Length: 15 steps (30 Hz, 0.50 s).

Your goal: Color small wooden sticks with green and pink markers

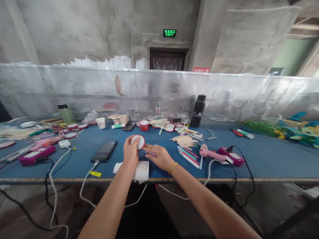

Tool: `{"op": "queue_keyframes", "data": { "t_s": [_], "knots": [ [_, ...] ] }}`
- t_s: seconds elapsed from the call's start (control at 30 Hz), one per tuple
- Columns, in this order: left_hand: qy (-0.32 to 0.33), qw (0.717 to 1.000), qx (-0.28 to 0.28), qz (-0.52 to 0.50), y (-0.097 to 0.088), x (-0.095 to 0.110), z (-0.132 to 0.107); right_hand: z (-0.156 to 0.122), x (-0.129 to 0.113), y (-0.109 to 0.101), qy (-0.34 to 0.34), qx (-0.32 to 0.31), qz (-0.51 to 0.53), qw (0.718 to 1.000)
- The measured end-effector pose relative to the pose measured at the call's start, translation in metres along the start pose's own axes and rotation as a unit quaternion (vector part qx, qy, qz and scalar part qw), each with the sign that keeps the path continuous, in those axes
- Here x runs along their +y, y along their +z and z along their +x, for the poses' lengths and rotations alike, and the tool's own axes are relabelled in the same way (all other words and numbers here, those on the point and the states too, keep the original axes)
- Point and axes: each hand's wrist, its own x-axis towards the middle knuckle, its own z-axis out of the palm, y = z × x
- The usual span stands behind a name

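Note:
My left hand point(131, 151) is closed around a small round drum point(138, 142) with a white face and red rim, its thumb on the face. My right hand point(159, 156) has its index finger stretched out to the drum's right edge, with the thumb lower and apart from it. Behind the right fingers, small patterned purple-and-blue pieces point(152, 154) show on the table, partly hidden. A white tissue-like packet point(142, 171) lies at the table's front edge, below the hands.
On the blue table point(269, 161) lie a phone point(104, 151), wooden sticks point(184, 140), colored markers point(188, 156), and a pink glue gun point(211, 153). A red drum point(144, 125), paper cup point(101, 123) and black bottle point(198, 111) stand farther back. White cables hang over the front edge.

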Motion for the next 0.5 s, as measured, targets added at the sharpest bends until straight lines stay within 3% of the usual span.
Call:
{"op": "queue_keyframes", "data": {
  "t_s": [0.23, 0.5],
  "knots": [
    [-0.025, 0.999, -0.012, -0.015, 0.0001, 0.0054, -0.0024, 0.0014, 0.0002, -0.0005, 0.083, 0.004, 0.151, 0.985],
    [-0.008, 0.999, 0.030, -0.032, 0.0001, 0.0044, 0.0020, 0.0001, 0.0001, -0.0037, 0.091, 0.013, 0.146, 0.985]
  ]
}}
